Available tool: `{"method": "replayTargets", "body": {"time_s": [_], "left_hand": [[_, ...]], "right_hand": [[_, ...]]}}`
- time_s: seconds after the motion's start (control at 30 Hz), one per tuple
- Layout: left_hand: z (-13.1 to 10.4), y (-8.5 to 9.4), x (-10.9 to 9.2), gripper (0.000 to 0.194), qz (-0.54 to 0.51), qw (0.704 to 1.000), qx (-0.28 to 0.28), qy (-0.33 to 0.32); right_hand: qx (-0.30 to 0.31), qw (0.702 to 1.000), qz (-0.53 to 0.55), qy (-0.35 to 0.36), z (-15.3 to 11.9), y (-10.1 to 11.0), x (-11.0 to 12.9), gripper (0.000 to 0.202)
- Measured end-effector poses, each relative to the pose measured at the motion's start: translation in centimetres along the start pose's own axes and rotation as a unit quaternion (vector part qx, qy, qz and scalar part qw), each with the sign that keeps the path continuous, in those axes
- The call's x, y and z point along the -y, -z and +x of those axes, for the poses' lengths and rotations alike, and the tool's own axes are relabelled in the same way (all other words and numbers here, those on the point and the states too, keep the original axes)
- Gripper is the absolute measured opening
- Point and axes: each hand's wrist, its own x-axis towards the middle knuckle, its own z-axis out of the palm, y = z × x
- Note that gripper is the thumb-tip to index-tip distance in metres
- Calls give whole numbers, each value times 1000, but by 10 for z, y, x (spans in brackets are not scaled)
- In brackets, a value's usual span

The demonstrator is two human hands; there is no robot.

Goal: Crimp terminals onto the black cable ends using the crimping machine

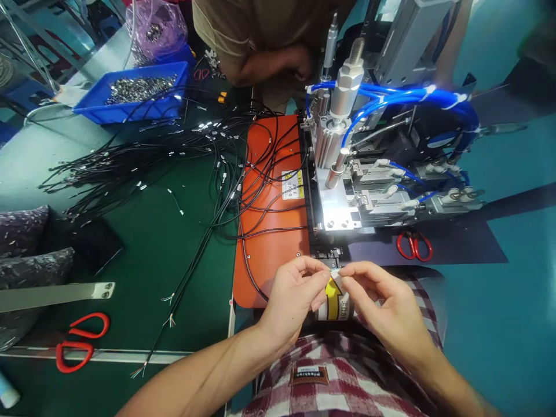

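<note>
In front of my lap, both hands are drawn together, fingertips almost meeting. My left hand (297, 295) is closed in a pinch; a black cable (248, 269) runs across the orange plate (273, 249) and disappears beneath it. Opposite, the thumb and forefinger of my right hand (384, 301) pinch a tiny pale piece, too small to name. Just below the fingertips is a white label with a yellow arrow (333, 301). The metal press machine (334, 202), with blue air hoses (417, 95), stands directly beyond my hands.
Bundled black cables (130, 159) spread over the green table mat (182, 313), some with stripped coloured wire ends. A blue bin (130, 110) holds small metal parts. Red-handled scissors (82, 341) lie at left, another red pair (414, 247) at right. Across the table stands another person (260, 40).
</note>
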Motion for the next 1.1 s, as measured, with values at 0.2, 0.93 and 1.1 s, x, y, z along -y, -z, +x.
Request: {"method": "replayTargets", "body": {"time_s": [0.2,0.93,1.1], "left_hand": [[-2,-1,-3,19,16,1000,-2,10],[-1,0,-3,15,24,999,30,8],[-2,-1,-3,14,21,999,33,10]], "right_hand": [[5,996,72,-56,6,-2,8,21],[18,989,125,-80,6,5,4,18],[20,989,124,-76,7,3,3,17]]}}
